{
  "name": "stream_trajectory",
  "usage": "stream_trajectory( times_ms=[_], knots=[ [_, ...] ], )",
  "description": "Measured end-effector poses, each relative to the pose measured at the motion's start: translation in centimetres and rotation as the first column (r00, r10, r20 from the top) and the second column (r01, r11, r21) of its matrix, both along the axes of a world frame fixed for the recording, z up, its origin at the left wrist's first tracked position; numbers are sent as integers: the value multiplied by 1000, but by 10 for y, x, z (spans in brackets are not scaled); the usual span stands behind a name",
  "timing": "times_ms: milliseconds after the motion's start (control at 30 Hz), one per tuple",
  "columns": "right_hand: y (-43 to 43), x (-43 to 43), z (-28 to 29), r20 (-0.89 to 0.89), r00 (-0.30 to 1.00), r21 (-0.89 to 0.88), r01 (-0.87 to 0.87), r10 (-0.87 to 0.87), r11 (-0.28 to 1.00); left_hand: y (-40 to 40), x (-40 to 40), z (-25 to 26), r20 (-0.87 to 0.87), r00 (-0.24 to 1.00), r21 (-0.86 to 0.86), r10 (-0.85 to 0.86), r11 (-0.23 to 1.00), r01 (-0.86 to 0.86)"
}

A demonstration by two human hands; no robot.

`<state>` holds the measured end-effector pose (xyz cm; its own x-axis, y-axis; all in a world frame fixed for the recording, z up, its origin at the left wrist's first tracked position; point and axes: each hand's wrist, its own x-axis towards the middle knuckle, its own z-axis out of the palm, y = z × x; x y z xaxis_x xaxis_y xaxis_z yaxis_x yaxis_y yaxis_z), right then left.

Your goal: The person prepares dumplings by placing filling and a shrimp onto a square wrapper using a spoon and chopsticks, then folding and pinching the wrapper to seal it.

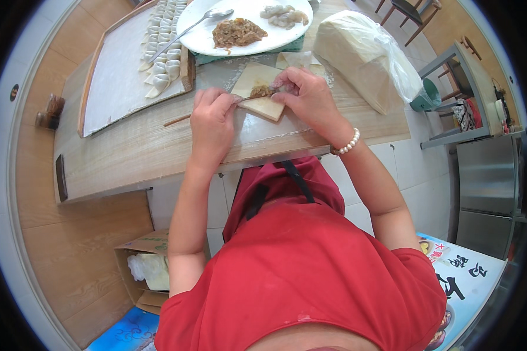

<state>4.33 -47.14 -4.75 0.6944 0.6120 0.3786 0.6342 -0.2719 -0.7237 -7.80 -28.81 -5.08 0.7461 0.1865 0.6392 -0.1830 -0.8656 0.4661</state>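
Observation:
A stack of square dough wrappers [270, 108] lies on the wooden table, with brown filling [262, 91] on it. My left hand [214, 118] grips a thin wooden stick [177, 120], whose tip reaches the filling. The fingers of my right hand [305, 94] are pinched at the filling's right side, by a greyish piece that may be a shrimp; the grip is partly hidden. Beyond my hands, a white plate [246, 46] holds a metal spoon [211, 14], a mound of brown filling [238, 33] and peeled shrimp [283, 16].
A wood-edged tray [114, 83] at the left holds rows of folded dumplings [160, 66]. More wrappers [303, 61] lie behind the stack. A plastic bag of wrappers [355, 57] stands at the right. The table's front edge [263, 158] runs close to my body.

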Motion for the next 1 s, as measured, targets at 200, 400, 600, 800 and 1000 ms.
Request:
stream_trajectory(
  times_ms=[200,400,600,800,1000],
  knots=[
    [-8,-8,-4,120,993,173,2,-23,985,2,-2,2,43,999,-148,23,989,-16],
    [-19,-21,-8,373,925,74,-108,72,991,3,1,-6,26,1000,-33,15,999,-14],
    [-18,-17,0,419,896,-19,-154,148,988,-3,-6,5,6,1000,-86,-16,996,16],
    [-17,-15,4,520,832,-108,-161,193,981,-5,1,-1,-15,1000,-17,-21,1000,20],
    [-17,-18,8,455,875,-28,-171,165,985,-4,5,4,70,997,-72,42,997,-37]
  ],
)
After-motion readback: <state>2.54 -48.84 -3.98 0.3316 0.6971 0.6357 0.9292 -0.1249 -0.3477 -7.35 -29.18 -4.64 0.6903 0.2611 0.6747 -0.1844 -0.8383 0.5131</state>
